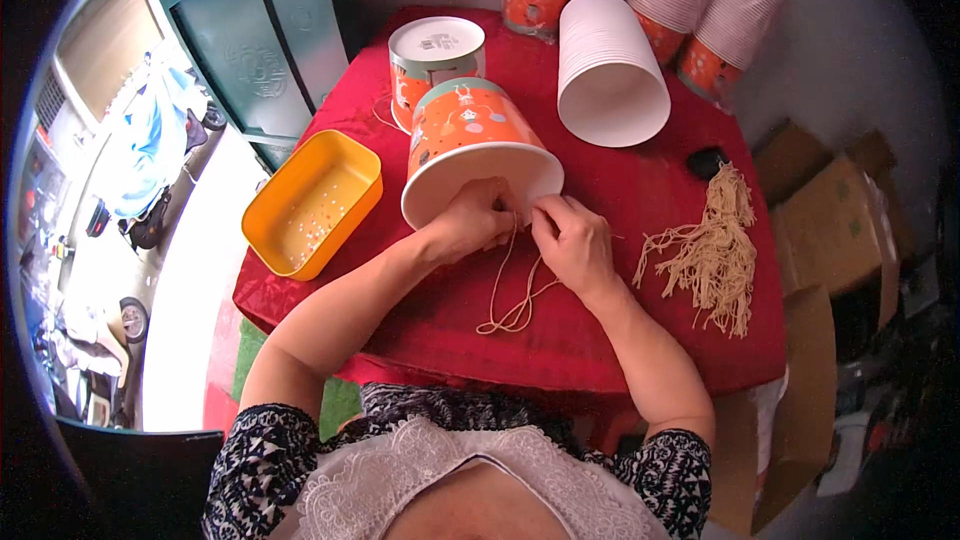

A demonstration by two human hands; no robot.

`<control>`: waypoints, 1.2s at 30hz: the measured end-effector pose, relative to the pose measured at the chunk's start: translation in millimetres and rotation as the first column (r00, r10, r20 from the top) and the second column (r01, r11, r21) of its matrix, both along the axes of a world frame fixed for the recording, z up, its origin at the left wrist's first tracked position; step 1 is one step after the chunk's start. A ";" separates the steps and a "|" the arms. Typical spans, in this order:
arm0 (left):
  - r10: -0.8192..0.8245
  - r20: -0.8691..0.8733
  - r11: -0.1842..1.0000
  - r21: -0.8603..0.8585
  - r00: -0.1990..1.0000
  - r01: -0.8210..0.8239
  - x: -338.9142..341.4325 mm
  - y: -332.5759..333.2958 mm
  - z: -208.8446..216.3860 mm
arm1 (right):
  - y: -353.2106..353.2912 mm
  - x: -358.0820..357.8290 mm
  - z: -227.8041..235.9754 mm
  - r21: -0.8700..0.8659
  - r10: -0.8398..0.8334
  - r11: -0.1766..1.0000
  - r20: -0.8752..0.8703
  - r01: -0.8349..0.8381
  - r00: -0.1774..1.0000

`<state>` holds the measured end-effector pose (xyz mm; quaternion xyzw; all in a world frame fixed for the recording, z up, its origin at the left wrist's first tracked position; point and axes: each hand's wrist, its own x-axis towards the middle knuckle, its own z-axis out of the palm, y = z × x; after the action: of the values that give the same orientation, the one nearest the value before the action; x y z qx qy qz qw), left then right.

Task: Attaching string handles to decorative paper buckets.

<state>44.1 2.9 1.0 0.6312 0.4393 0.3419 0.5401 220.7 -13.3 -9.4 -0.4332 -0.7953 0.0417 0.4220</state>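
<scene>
An orange paper bucket (470, 125) with a green band and printed figures lies tilted on the table, its white mouth facing me. My left hand (472, 217) reaches into the mouth, fingers curled in a pinch on a thin beige string (512, 318). At the rim's right side my right hand (577, 245) is closed, thumb and forefinger pressed together on the string. The string hangs in loops below both hands onto the red cloth. Inside the bucket, some of my left fingertips are hidden.
Behind stands an upturned bucket (437, 40). A yellow tray (362, 185) with small pale bits sits left. White nested buckets (610, 50) lie at the back, near more stacks (540, 0). A bundle of beige strings (728, 250) and a black object (706, 162) lie right, beside cardboard boxes (825, 215).
</scene>
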 end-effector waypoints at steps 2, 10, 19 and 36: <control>-0.056 -0.056 0.998 0.031 0.997 0.058 -0.6 1.1 1.4 | 1.7 -1.1 -2.3 -0.009 0.019 1.000 -0.043 -0.019 0.999; 0.087 -0.171 0.846 0.533 0.981 0.018 -0.5 1.3 -21.2 | 8.8 -5.3 -12.0 0.048 0.065 0.997 -0.104 -0.060 0.992; 0.365 -0.389 0.616 0.782 0.846 0.094 11.6 -12.7 -20.0 | 9.3 -4.6 -14.3 0.019 0.044 0.999 -0.125 -0.042 0.991; 0.367 -0.489 0.588 0.781 0.792 0.210 6.6 -12.0 -32.2 | 7.3 2.2 -14.4 -0.166 0.134 0.975 -0.101 -0.149 0.986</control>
<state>50.7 -9.1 -31.1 0.8573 0.4134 0.3067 0.0081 222.9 -6.0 -23.8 -0.4082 -0.7978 0.1598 0.4140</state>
